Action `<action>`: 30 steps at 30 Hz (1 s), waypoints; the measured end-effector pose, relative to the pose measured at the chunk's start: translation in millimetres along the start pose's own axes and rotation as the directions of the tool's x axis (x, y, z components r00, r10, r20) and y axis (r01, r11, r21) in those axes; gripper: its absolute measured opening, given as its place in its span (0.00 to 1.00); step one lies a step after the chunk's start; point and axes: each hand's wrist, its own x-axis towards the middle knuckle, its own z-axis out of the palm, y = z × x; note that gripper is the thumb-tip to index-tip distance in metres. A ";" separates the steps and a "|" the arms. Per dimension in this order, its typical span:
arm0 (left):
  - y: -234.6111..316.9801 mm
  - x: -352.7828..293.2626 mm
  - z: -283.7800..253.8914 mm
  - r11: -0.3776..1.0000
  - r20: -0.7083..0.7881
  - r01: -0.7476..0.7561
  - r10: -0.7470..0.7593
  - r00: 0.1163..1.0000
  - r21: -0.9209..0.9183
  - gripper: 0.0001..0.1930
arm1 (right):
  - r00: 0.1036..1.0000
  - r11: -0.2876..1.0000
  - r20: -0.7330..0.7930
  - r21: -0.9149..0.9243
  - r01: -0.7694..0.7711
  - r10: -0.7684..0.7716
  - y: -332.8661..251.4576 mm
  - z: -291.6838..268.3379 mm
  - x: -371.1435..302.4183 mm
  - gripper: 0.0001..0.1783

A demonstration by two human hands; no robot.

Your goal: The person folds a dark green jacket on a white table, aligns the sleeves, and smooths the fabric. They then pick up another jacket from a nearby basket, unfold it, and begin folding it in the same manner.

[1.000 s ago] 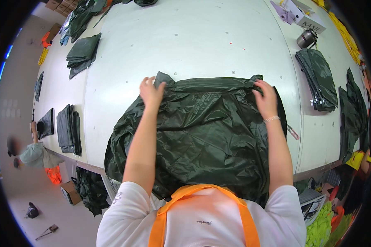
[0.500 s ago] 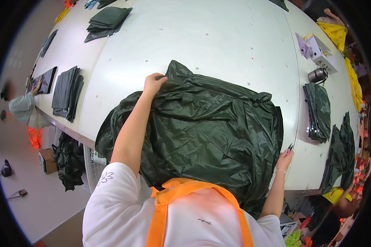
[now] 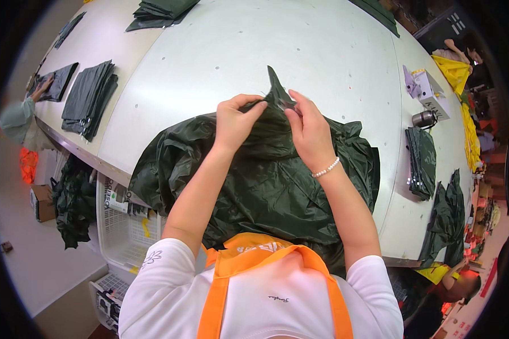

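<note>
A dark green, shiny garment (image 3: 266, 186) lies crumpled on the white table in front of me. My left hand (image 3: 236, 120) is closed on its far edge, pinching the cloth between thumb and fingers. A pointed corner of the cloth stands up just beyond the fingertips. My right hand (image 3: 312, 133), with a beaded bracelet at the wrist, is closed round small thread snips (image 3: 287, 105). Their blades are blurred and lie against the raised cloth, close to the left fingertips. Whether the blades are apart cannot be made out.
Folded dark green stacks lie at the left (image 3: 87, 99), far left and right (image 3: 421, 161) of the table (image 3: 209, 68). A flask (image 3: 424, 118) and a white box (image 3: 434, 93) stand at the right. White baskets (image 3: 124, 226) sit below the left edge. Other people work at both sides.
My right hand has come from the table's right side to the garment's far edge, bringing the snips. My left hand has shifted right along that edge, and the cloth corner there is now raised.
</note>
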 end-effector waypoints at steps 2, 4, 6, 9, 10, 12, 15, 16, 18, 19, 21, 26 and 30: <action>3.8 -8.1 3.1 0.985 -0.021 -0.156 0.158 0.987 0.070 0.07 | 0.997 0.985 0.015 -0.156 0.073 -0.071 -4.5 3.8 6.1 0.13; 4.0 -8.8 4.2 0.825 -0.009 -0.428 0.464 0.886 0.369 0.06 | 0.992 0.945 0.042 -0.301 0.129 -0.122 -9.0 3.8 8.9 0.11; 2.2 -11.8 8.1 0.780 -0.035 -0.478 0.535 0.844 0.404 0.07 | 0.986 0.887 0.072 -0.432 0.166 -0.149 -14.2 0.0 9.4 0.11; 3.6 -14.2 10.7 0.720 -0.023 -0.526 0.600 0.800 0.453 0.08 | 0.974 0.817 0.071 -0.533 0.218 -0.214 -15.4 -3.3 8.3 0.11; 3.5 -14.9 11.9 0.705 -0.018 -0.541 0.617 0.787 0.459 0.08 | 0.973 0.796 0.082 -0.563 0.223 -0.214 -16.7 -5.5 8.4 0.10; 1.0 -15.8 13.0 0.686 -0.007 -0.560 0.636 0.772 0.465 0.08 | 0.973 0.759 0.102 -0.612 0.224 -0.205 -19.1 -6.7 7.4 0.10; 0.1 -15.5 14.5 0.683 -0.010 -0.567 0.643 0.766 0.460 0.08 | 0.968 0.724 0.130 -0.644 0.247 -0.214 -24.9 -7.7 8.7 0.09; -0.5 -15.5 14.5 0.686 -0.012 -0.565 0.640 0.768 0.458 0.08 | 0.970 0.722 0.132 -0.649 0.241 -0.205 -25.8 -7.6 8.2 0.09; -0.1 -16.3 14.4 0.695 -0.012 -0.564 0.635 0.773 0.447 0.08 | 0.973 0.716 0.134 -0.659 0.228 -0.186 -27.6 -7.8 7.2 0.09; 1.1 -16.8 13.9 0.700 -0.011 -0.563 0.631 0.776 0.440 0.08 | 0.980 0.743 0.108 -0.639 0.199 -0.170 -27.5 -7.7 6.6 0.09; 2.3 -16.9 11.4 0.752 -0.012 -0.527 0.579 0.816 0.396 0.07 | 0.989 0.795 0.056 -0.589 0.144 -0.138 -24.6 -6.3 5.4 0.09; 7.8 -11.2 1.3 0.988 0.102 0.093 -0.081 0.991 -0.120 0.08 | 0.985 0.987 -0.071 -0.026 -0.161 0.158 -6.6 -2.8 0.7 0.10; 12.4 -3.5 -9.1 0.802 0.270 0.381 -0.282 0.921 -0.460 0.10 | 0.991 0.997 -0.111 0.046 -0.067 0.072 -9.2 19.1 -10.5 0.11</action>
